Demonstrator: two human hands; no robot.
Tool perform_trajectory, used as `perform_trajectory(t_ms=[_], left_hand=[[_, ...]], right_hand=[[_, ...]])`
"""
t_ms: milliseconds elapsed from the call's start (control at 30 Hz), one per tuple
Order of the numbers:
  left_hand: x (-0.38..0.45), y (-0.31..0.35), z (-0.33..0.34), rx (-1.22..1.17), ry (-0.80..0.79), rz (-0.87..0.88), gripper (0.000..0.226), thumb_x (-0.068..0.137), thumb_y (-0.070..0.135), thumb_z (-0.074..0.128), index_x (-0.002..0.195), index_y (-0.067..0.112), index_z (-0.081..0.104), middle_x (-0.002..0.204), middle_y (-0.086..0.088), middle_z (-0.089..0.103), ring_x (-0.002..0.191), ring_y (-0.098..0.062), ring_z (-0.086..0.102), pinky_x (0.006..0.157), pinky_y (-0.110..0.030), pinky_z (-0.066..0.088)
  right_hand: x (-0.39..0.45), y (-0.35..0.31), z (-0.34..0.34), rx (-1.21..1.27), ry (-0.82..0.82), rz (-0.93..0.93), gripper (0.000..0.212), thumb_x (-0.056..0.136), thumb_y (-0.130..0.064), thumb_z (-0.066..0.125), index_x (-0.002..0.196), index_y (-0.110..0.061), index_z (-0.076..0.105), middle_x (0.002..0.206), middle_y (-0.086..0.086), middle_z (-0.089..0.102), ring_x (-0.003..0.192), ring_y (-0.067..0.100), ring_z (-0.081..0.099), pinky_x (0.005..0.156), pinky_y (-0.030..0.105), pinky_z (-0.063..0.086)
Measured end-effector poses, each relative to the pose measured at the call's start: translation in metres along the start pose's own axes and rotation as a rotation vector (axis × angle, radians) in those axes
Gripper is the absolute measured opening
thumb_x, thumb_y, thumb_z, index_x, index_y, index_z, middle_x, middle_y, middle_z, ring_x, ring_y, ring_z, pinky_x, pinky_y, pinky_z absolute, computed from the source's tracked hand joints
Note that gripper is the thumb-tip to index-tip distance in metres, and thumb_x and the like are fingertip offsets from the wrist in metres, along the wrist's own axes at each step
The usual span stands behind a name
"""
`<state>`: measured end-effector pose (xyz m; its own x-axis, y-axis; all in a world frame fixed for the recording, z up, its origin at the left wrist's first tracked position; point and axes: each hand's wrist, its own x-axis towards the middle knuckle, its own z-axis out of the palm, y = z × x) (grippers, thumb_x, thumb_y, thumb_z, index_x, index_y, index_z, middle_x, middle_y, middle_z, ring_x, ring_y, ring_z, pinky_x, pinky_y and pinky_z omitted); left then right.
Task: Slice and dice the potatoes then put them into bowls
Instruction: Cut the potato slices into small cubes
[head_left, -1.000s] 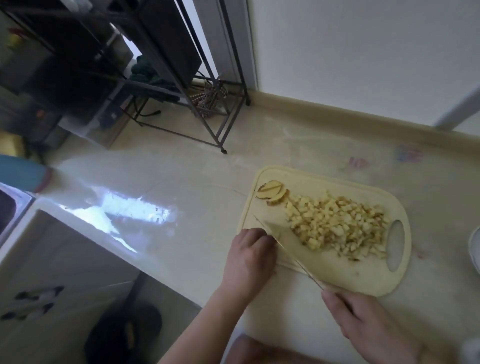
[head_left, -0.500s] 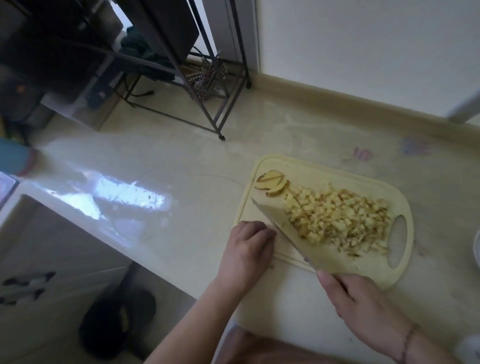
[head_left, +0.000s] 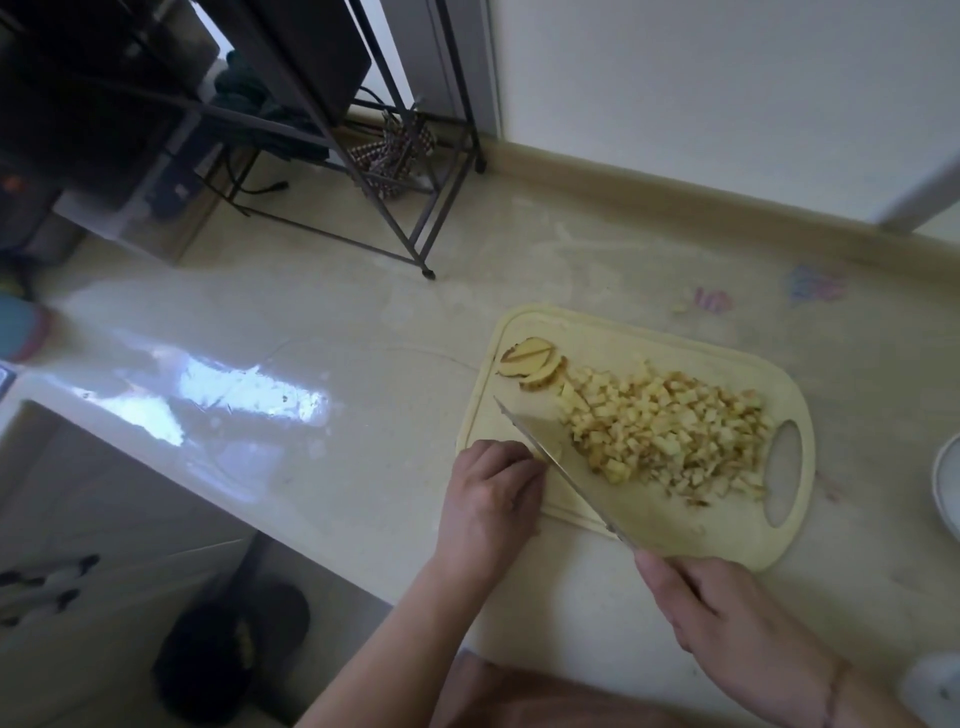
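Since a second before, the knife (head_left: 566, 470) had tipped from edge-on to show its broad flat side, and its tip had swung toward the pile of diced potato (head_left: 670, 434). That pile lay on the pale cutting board (head_left: 613, 332), filling its middle and right part up to the oval handle hole, with the blade's flat side touching the pile's near-left edge. Two potato end slices (head_left: 530, 361) (skin still on) sat at the board's far-left corner, just beside the pile. The right hand (head_left: 727, 618) gripped the knife's handle, fingers wrapped round it, at the board's near edge. The left hand (head_left: 491, 501) rested on the board's near-left corner with fingers curled under, knuckles against the blade; whether it held anything could not be told. The board lay on a glossy cream counter (head_left: 311, 364). A white bowl's rim (head_left: 945, 488) showed at the right edge of the view, and a black metal rack (head_left: 363, 171) stood at the counter's far-left end.
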<state>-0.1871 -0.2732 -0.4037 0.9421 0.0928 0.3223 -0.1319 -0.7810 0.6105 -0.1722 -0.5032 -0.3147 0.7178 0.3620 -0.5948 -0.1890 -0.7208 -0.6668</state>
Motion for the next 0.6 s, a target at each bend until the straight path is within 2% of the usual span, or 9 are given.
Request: perform_trajectory(t_ms=[133, 267, 333, 467, 600], left_hand=[[-0.002, -0.001, 0.001, 0.011, -0.004, -0.016, 0.012, 0.092, 0.016, 0.07, 0.089, 0.01, 0.08, 0.095, -0.001, 0.072, 0.083, -0.024, 0.063, 0.073, -0.039, 0.052], [-0.003, 0.0, 0.001, 0.05, 0.016, -0.032, 0.011, 0.092, 0.019, 0.071, 0.09, 0.014, 0.08, 0.091, 0.001, 0.071, 0.081, -0.023, 0.062, 0.071, -0.04, 0.051], [-0.003, 0.0, 0.002, 0.052, 0.012, -0.032, 0.006, 0.09, 0.016, 0.075, 0.091, 0.015, 0.081, 0.091, 0.002, 0.071, 0.08, -0.023, 0.061, 0.07, -0.04, 0.052], [-0.002, -0.001, 0.001, 0.062, 0.0, -0.027, 0.007, 0.09, 0.017, 0.075, 0.093, 0.017, 0.081, 0.093, 0.004, 0.072, 0.081, -0.024, 0.062, 0.069, -0.041, 0.051], [-0.003, -0.002, -0.005, 0.104, -0.027, -0.027, 0.015, 0.092, 0.024, 0.066, 0.092, 0.019, 0.081, 0.096, 0.007, 0.073, 0.085, -0.023, 0.063, 0.071, -0.04, 0.05]], right_hand=[[-0.003, 0.011, 0.001, 0.004, -0.007, -0.015, 0.093, 0.077, -0.088, 0.023, 0.073, 0.002, 0.048, 0.053, 0.002, 0.038, 0.05, 0.008, 0.04, 0.059, 0.041, 0.045], [-0.007, 0.016, 0.001, 0.001, 0.0, 0.02, 0.096, 0.071, -0.092, 0.022, 0.071, 0.0, 0.049, 0.053, 0.004, 0.042, 0.051, 0.01, 0.045, 0.061, 0.041, 0.05], [-0.005, 0.011, 0.003, -0.016, -0.007, 0.01, 0.095, 0.074, -0.09, 0.021, 0.07, 0.001, 0.049, 0.053, 0.007, 0.043, 0.05, 0.012, 0.045, 0.061, 0.04, 0.048], [0.011, -0.006, 0.006, -0.048, 0.015, -0.009, 0.078, 0.081, -0.077, 0.022, 0.06, -0.004, 0.04, 0.05, 0.002, 0.042, 0.048, 0.008, 0.041, 0.062, 0.038, 0.042], [0.018, -0.005, 0.001, -0.04, 0.018, -0.008, 0.08, 0.075, -0.083, 0.023, 0.058, -0.006, 0.036, 0.049, 0.0, 0.036, 0.045, 0.008, 0.034, 0.051, 0.036, 0.036]])
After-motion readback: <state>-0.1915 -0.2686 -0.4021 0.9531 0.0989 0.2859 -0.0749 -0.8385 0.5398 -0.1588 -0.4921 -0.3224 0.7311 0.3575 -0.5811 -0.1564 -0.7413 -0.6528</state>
